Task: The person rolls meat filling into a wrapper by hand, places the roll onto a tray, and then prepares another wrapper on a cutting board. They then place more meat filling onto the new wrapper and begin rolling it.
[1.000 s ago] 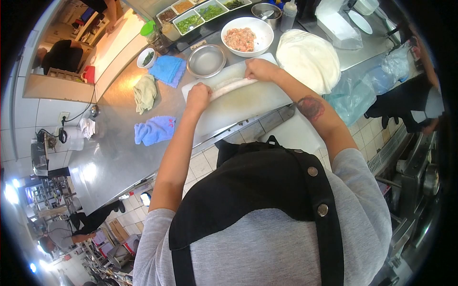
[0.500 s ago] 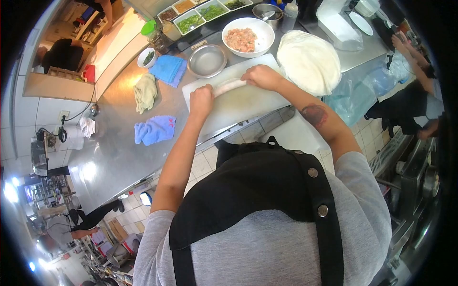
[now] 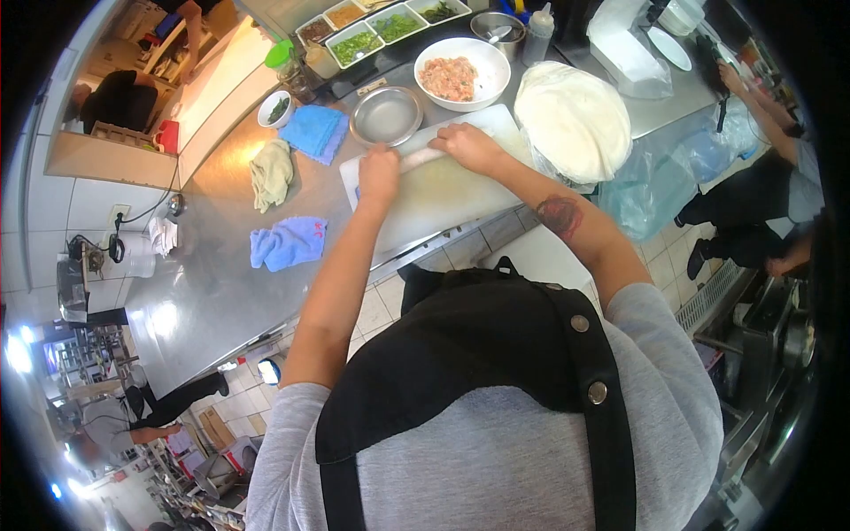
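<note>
A pale, thin roll (image 3: 422, 159), seemingly of a wrapper sheet, lies across the white cutting board (image 3: 456, 195). My left hand (image 3: 379, 175) is closed around its left end. At the other end my right hand (image 3: 469, 148) is closed over the roll, fingers curled. The fists hide both ends of the roll. Just beyond the board stand a white bowl (image 3: 493, 66) with pinkish minced filling (image 3: 447, 78) and a shallow metal dish (image 3: 387, 117). To the right lies a stack of round white sheets (image 3: 574, 121), partly in plastic.
Blue cloths (image 3: 312, 130) and a beige cloth (image 3: 270, 173) lie on the steel counter (image 3: 208, 265), with another blue towel (image 3: 288, 242) nearer. Containers of chopped greens (image 3: 394, 25) and a squeeze bottle (image 3: 538, 35) line the back. Other people stand at the right and lower left.
My hands have drawn closer together along the roll, the right one shifting left. Less of the roll shows between them. At the right edge another person's arm has moved.
</note>
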A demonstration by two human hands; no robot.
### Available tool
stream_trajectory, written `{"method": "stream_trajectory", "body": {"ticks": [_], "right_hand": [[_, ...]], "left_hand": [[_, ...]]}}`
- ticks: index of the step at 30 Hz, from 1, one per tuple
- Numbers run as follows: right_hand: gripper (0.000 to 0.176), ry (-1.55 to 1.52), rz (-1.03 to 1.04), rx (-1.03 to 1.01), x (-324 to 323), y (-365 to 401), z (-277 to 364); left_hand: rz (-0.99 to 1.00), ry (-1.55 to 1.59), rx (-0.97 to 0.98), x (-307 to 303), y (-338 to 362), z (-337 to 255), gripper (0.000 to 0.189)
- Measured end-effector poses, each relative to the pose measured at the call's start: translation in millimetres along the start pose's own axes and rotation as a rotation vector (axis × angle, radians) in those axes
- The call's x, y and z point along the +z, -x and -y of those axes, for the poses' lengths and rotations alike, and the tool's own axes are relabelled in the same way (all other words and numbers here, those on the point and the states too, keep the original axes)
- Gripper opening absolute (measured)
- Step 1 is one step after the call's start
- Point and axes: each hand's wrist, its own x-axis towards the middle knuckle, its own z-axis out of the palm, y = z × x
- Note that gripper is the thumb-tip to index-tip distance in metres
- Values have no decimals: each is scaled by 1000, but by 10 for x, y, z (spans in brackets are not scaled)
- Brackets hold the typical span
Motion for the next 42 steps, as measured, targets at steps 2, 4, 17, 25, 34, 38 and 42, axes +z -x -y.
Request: {"method": "stream_trajectory", "body": {"ticks": [2, 4, 17, 25, 34, 38, 42], "right_hand": [[24, -19, 29, 18, -6, 16, 11], [29, -40, 60, 39, -60, 30, 55], [28, -110, 191, 73, -146, 191, 230], [32, -117, 164, 79, -185, 499, 509], [62, -51, -25, 114, 67, 664, 760], [59, -65, 2, 106, 162, 372, 526], [61, -58, 83, 86, 148, 245, 417]], "left_hand": [[-22, 37, 33, 65, 48, -127, 22], [-39, 75, 67, 178, 111, -237, 24], [-253, 314, 134, 283, 537, -442, 40], [-173, 328, 104, 227, 888, -628, 44], [-56, 199, 104, 224, 982, -733, 77], [-19, 218, 90, 199, 671, -562, 81], [64, 225, 63, 131, 489, -489, 81]]}}
